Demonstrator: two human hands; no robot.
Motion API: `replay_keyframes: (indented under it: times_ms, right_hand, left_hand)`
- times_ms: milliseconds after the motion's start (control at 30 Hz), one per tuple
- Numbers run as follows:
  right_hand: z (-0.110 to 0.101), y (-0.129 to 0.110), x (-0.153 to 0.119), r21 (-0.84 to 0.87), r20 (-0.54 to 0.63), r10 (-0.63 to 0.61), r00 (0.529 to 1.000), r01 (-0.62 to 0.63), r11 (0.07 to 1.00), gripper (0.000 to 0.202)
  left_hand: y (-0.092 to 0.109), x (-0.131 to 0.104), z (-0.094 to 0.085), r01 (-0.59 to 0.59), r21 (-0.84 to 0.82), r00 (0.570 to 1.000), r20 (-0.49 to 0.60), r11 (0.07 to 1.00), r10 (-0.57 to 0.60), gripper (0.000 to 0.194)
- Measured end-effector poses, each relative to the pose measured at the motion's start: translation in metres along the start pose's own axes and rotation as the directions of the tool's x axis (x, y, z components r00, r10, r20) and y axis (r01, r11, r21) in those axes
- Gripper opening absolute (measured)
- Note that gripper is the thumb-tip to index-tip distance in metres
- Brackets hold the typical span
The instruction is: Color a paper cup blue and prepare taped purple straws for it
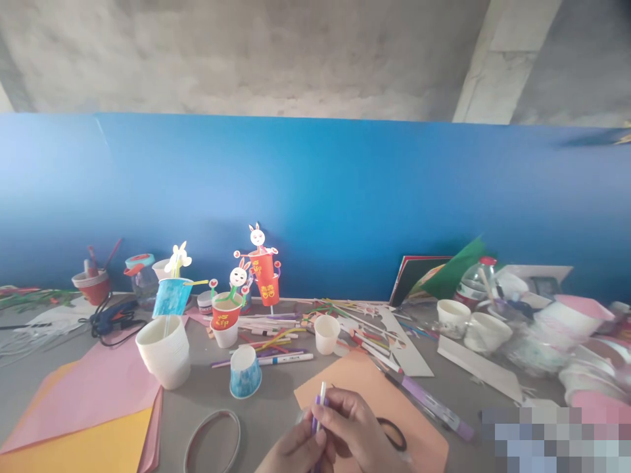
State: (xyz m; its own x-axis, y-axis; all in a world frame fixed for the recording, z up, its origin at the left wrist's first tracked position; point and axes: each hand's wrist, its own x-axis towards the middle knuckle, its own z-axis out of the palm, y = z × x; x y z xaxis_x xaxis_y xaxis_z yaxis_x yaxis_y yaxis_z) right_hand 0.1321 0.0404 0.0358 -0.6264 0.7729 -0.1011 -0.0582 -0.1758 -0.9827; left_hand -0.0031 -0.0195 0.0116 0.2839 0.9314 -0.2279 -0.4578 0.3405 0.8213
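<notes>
Near the front edge of the table, my left hand (298, 448) and my right hand (355, 424) meet with fingers pinched together. Between them, thin purple and white straws (323, 393) stand upright, side by side; their lower ends are partly hidden by my fingers. Beneath my right hand lies an orange paper sheet (340, 378), with the black handle of a pair of scissors (393, 433) beside that hand. To the upper left, a blue-painted paper cup (245, 373) sits upside down. A roll of tape (238, 437) or similar ring lies left of my left hand.
Paper-cup rabbit figures (269, 289) stand at the back, near the blue partition (345, 197). Stacked white cups (165, 355) and pink paper (98, 387) occupy the left. Pencils and sticks (280, 341) lie mid-table. A purple pen (436, 406) and more cups (486, 332) are right.
</notes>
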Motion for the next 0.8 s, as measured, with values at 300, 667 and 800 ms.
replay_keyframes:
  times_ms: [300, 667, 800]
  right_hand:
    - [-0.017, -0.014, -0.001, -0.310, -0.144, -0.206, 0.968, 0.153, 0.938, 0.047]
    - [0.001, 0.005, 0.000, -0.964, 0.175, -0.003, 0.985, 0.172, 0.204, 0.030]
    - [0.008, -0.001, 0.000, -0.984, 0.151, 0.056, 0.987, 0.144, 0.105, 0.021]
  left_hand:
    - [0.040, -0.011, -0.005, -0.020, -0.097, 0.990, -0.141, 0.995, 0.006, 0.057]
    - [0.057, -0.021, -0.008, -0.075, 0.042, 0.956, -0.281, 0.996, 0.084, 0.057]
    - [0.059, -0.021, -0.008, -0.079, 0.105, 0.941, -0.321, 0.991, 0.109, 0.060]
